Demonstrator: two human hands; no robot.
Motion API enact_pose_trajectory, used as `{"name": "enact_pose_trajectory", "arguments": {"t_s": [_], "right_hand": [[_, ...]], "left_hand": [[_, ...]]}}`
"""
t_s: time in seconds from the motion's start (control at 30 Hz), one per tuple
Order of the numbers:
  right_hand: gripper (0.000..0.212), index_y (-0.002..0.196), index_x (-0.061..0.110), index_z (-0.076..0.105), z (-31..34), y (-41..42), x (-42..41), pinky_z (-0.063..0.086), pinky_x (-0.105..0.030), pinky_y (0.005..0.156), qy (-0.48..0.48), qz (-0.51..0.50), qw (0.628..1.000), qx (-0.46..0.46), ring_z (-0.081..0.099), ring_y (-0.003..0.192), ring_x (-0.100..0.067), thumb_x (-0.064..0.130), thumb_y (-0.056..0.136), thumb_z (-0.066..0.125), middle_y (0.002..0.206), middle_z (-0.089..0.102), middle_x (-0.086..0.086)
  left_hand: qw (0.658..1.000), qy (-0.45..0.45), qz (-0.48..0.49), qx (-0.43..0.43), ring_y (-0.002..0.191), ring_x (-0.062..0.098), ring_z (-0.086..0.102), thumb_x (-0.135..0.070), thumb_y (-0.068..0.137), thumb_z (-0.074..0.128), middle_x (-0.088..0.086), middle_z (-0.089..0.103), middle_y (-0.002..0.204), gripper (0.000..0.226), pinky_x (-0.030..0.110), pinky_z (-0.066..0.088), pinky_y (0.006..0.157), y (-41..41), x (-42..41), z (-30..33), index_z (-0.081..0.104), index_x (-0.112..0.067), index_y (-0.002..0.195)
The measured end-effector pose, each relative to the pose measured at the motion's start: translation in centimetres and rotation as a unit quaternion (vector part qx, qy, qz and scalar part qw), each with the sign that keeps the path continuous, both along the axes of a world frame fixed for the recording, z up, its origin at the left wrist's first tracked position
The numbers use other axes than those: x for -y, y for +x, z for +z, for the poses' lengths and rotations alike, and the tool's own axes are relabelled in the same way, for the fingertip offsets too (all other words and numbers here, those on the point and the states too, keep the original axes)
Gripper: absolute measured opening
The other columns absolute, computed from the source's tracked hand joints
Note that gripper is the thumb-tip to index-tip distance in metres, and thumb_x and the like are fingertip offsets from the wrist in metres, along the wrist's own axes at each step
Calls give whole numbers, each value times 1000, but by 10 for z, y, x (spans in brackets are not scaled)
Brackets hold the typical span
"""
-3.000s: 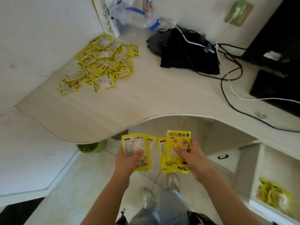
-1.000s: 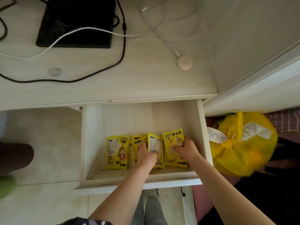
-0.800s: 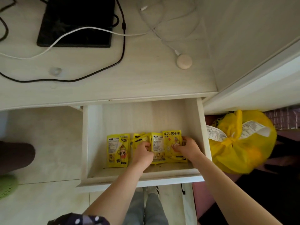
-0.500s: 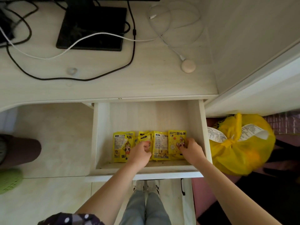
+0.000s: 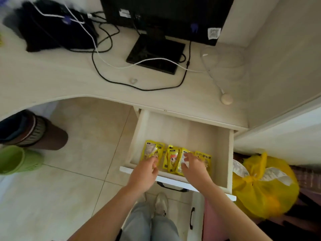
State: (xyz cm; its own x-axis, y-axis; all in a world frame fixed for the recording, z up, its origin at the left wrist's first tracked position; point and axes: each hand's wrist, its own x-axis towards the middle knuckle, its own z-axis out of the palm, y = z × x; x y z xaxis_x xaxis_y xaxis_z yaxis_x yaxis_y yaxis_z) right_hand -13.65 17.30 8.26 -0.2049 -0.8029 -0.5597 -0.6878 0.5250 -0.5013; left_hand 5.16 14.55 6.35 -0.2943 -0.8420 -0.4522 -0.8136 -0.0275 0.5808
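Four or so yellow foil snack packets [image 5: 172,159] lay in a row along the front of the pulled-out pale wooden drawer [image 5: 182,133]. Some overlapped, so the exact count was hard to tell. The left hand [image 5: 144,174] reached over the drawer's front edge to the leftmost packet [image 5: 152,149]. Its fingers [image 5: 152,160] were curled with the tips at that packet's lower end, but whether they pinched it or only touched it could not be told. The right hand [image 5: 196,169] lay palm down over the middle of the row, its fingers [image 5: 186,155] spread and loosely bent, resting on a packet just beside the cartoon-face packet [image 5: 172,160]. The rightmost packet [image 5: 204,156] lay flat just past that hand's outer edge.

Above the drawer, on the pale wooden desk [image 5: 69,80], stood a black monitor [image 5: 165,13] on a flat black square base [image 5: 154,54]. A black cable [image 5: 121,83] and a white cable [image 5: 112,64] looped across the top. A knotted yellow plastic bag [image 5: 260,197] sat on the floor just right of the drawer. A green plastic basket [image 5: 15,159] and a brown round bin [image 5: 43,134] stood at far left.
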Motion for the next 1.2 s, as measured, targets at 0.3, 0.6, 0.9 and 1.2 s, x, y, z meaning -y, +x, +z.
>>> {"name": "enact_pose_trajectory", "arguments": {"t_s": [0.3, 0.6, 0.9, 1.2], "right_hand": [[36, 129, 13, 49, 21, 108, 28, 44, -33, 93, -29, 186, 982, -9, 54, 117, -29, 17, 93, 48, 127, 58, -10], [36, 127, 9, 50, 20, 231, 69, 42, -34, 96, -38, 322, 946, -20, 54, 115, -29, 15, 92, 45, 124, 58, -13], [38, 131, 11, 47, 24, 386, 112, 43, -34, 97, -43, 405, 913, -23, 53, 116, -25, 18, 94, 42, 127, 57, -10], [39, 134, 14, 45, 47, 512, 192, 42, -34, 96, -99, 443, 891, -25, 51, 120, -23, 22, 96, 44, 131, 55, -6]], "left_hand": [[981, -34, 193, -12, 97, 14, 58, -18, 91, 51, -1, 65, 103, 25, 32, 49, 85, 94, -39, 21, 60, -22, 114], [945, -42, 323, 28, 101, 12, 59, -24, 96, 47, -5, 61, 110, 25, 32, 51, 88, 218, -51, 29, 59, -26, 118], [922, -95, 367, 74, 105, 10, 55, -23, 97, 46, -6, 63, 110, 26, 24, 47, 85, 373, -27, 44, 58, -23, 120], [893, -119, 419, 113, 103, 12, 55, -22, 94, 50, -6, 65, 106, 24, 25, 47, 83, 496, 19, 48, 59, -21, 117]]}}
